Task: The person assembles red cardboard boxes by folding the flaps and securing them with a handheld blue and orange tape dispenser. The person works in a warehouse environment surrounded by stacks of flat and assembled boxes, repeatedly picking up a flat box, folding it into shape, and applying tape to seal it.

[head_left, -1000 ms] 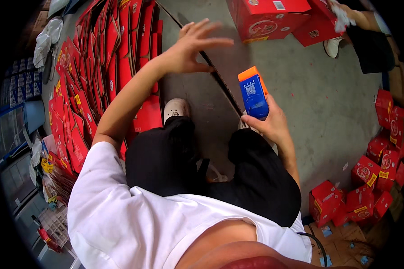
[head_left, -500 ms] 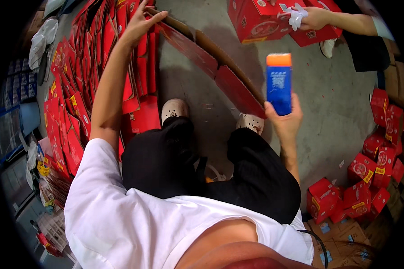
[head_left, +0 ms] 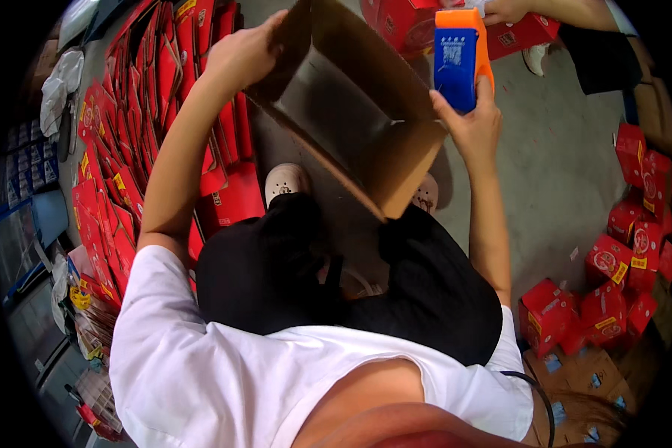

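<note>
A cardboard carton [head_left: 407, 160] stands opened out into a four-sided sleeve above my shoes, its bare brown inside facing me and the floor showing through it. My left hand [head_left: 245, 58] is closed on its far left corner; some of those fingers are hidden behind the board. In my right hand [head_left: 472, 127] is a blue-and-orange block-shaped object [head_left: 455, 63], held upright between thumb and fingers. I cannot make out its exact kind. The right hand is close beside the carton's right corner.
Flattened red cartons [head_left: 138, 119] are stacked in a dense row on my left. Another person's hand [head_left: 508, 10] is by red boxes [head_left: 403, 22] at the far side. More red boxes [head_left: 605, 306] are piled on the right, beside brown cartons [head_left: 575, 384].
The carton has gone from folded flat to opened into a sleeve. My right hand has moved farther from me with the blue-and-orange object, which now shows its orange side.
</note>
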`<move>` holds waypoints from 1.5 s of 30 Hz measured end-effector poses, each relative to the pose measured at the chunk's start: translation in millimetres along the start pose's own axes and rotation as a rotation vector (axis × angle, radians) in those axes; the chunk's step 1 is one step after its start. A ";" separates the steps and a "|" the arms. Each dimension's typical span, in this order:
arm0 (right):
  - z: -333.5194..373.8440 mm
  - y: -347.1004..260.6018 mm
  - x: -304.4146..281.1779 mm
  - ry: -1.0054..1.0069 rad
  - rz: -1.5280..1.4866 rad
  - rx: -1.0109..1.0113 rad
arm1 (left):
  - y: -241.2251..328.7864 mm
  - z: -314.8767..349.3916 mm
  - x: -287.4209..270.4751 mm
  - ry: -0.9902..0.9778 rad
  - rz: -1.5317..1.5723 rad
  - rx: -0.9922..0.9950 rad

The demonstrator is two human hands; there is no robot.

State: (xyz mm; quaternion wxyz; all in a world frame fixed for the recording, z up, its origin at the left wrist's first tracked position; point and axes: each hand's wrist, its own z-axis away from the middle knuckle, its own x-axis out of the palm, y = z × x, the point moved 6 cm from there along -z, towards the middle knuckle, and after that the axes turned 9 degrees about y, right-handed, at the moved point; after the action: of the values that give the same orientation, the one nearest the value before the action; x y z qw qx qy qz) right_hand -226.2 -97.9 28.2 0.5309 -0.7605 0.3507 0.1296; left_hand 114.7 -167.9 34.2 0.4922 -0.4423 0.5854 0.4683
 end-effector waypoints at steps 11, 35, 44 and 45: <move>59.8 -7.5 -10.6 -0.425 -0.756 0.439 | 29.2 59.9 66.2 -0.680 0.101 0.202; 77.9 9.9 68.4 -0.303 -0.825 0.714 | -10.4 42.7 140.9 0.057 0.586 -0.323; 60.0 3.5 81.7 -0.589 -0.719 0.535 | 24.9 54.8 97.0 0.176 0.914 -0.289; 64.6 4.2 79.2 -0.597 -0.711 0.514 | 30.1 60.3 105.5 -0.064 1.179 -0.453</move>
State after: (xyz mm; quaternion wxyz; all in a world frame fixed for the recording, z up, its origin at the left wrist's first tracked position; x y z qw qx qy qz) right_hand -160.7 -72.0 -45.9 0.7881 -0.6078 -0.0747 0.0625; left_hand 81.9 -109.4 -71.6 0.0629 -0.1245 0.6022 0.7860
